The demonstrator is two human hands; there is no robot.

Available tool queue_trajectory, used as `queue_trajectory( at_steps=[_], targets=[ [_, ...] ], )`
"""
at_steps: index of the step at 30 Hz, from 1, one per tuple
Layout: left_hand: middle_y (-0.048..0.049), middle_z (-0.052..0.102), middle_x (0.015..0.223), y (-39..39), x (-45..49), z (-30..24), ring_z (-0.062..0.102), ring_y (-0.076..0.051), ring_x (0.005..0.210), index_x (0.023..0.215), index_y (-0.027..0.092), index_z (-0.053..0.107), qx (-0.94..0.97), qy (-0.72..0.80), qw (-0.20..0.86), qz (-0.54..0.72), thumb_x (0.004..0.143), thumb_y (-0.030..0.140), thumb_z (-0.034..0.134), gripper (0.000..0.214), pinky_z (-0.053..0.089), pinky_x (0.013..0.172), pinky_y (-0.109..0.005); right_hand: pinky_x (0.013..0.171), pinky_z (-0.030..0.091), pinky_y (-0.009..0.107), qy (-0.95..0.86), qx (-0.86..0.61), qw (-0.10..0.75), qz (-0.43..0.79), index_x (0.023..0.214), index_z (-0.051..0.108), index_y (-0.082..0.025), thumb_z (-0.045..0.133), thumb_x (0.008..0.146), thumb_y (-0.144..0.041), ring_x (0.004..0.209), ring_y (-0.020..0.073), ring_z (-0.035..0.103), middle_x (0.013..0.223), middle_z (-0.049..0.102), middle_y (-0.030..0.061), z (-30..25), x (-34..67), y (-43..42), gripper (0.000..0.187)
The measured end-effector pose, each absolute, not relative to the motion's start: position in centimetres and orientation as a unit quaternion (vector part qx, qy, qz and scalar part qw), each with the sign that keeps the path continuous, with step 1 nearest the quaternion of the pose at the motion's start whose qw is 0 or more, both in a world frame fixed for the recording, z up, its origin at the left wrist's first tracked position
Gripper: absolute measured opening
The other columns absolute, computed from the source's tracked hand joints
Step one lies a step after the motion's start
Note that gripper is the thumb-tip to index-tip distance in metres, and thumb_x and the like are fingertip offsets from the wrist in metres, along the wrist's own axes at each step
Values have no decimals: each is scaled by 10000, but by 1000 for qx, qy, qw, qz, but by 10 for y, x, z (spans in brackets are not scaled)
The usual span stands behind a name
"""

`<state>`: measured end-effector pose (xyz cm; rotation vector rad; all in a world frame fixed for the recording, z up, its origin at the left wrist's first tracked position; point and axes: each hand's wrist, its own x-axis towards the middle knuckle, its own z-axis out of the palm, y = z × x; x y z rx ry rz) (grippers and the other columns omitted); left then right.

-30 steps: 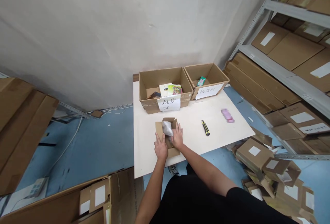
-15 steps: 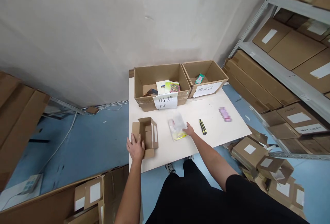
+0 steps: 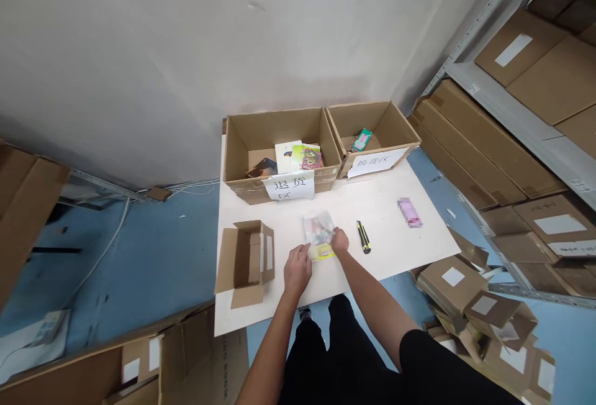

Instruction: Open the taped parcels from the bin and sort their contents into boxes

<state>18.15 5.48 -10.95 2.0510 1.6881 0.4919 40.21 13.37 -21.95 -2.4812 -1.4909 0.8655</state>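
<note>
A clear plastic packet (image 3: 318, 225) with a yellow lower end lies on the white table. My right hand (image 3: 339, 241) is closed on its right edge. At the packet's lower left edge, the fingers of my left hand (image 3: 298, 267) are drawn together and pinch it. Left of my left hand stands a small cardboard box (image 3: 246, 259) with its flaps open. A black and yellow box cutter (image 3: 364, 237) lies to the right of my right hand.
Two labelled cardboard bins stand along the back: the left bin (image 3: 237, 186) holds several booklets or packs, the right bin (image 3: 410, 138) a green pack (image 3: 362, 140). A blurred pink item (image 3: 410, 212) lies at right. Boxes fill the shelf (image 3: 512, 104); more boxes (image 3: 451, 277) lie on the floor.
My left hand has left the small box and moved right to the packet. My right hand has stayed at the packet's right edge, its fingers now curled in. The view has shifted slightly.
</note>
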Motion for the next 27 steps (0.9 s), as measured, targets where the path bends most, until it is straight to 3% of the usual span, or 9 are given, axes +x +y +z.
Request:
queue_trajectory(
  at_steps=[5, 8, 12, 14, 17, 22, 27],
  targets=[
    [-106, 571, 1462, 106, 255, -162, 502, -286, 1341, 1542, 276, 462, 699, 627, 343, 14, 918, 303, 657, 654, 492, 1031, -370, 950, 505, 387, -390, -878, 57, 270, 1485, 519, -157, 427, 985, -173, 1119, 300, 689, 1212, 715, 175, -205, 473, 129, 509],
    [-142, 551, 1437, 128, 278, -190, 499, -326, 1304, 1475, 252, 516, 649, 682, 336, -27, 866, 402, 753, 670, 477, 980, -379, 1002, 508, 416, -402, -879, 101, 236, 1549, 448, -174, 442, 963, -204, 1202, 311, 647, 1311, 669, 176, -202, 502, 116, 587],
    [-134, 584, 1301, 134, 287, -213, 527, -312, 1196, 1256, 241, 665, 634, 714, 296, 1, 961, 351, 634, 316, 455, 953, -379, 1177, 419, 430, -552, -788, 177, 209, 1562, 449, -180, 427, 943, -191, 1421, 290, 474, 1480, 560, 152, -208, 502, 97, 619],
    [-127, 602, 1236, 132, 288, -217, 537, -296, 1154, 1109, 232, 711, 639, 710, 294, 32, 1002, 286, 539, 210, 453, 946, -380, 1225, 376, 444, -611, -731, 173, 249, 1561, 464, -173, 444, 926, -178, 1454, 284, 440, 1512, 541, 138, -214, 490, 90, 635],
    [-109, 627, 1165, 126, 290, -214, 556, -270, 1122, 977, 224, 710, 630, 694, 323, 134, 1000, 239, 498, 213, 464, 956, -379, 1252, 353, 427, -641, -682, 138, 323, 1593, 440, -180, 476, 896, -163, 1501, 269, 399, 1593, 483, 112, -223, 471, 85, 698],
    [-61, 676, 1115, 115, 287, -201, 634, -209, 1069, 1009, 235, 671, 584, 657, 382, 284, 1023, 319, 446, 241, 516, 964, -349, 1281, 303, 368, -605, -698, 58, 378, 1660, 336, -171, 432, 878, -96, 1587, 224, 282, 1702, 355, 78, -229, 467, 88, 791],
    [-67, 737, 1128, 105, 254, -203, 702, -205, 1039, 982, 224, 665, 356, 644, 513, 443, 929, 519, 641, 301, 583, 921, -355, 1261, 326, 341, -604, -684, -12, 409, 1683, 298, -207, 459, 863, -79, 1614, 215, 221, 1749, 260, 33, -228, 480, 94, 845]
  ],
)
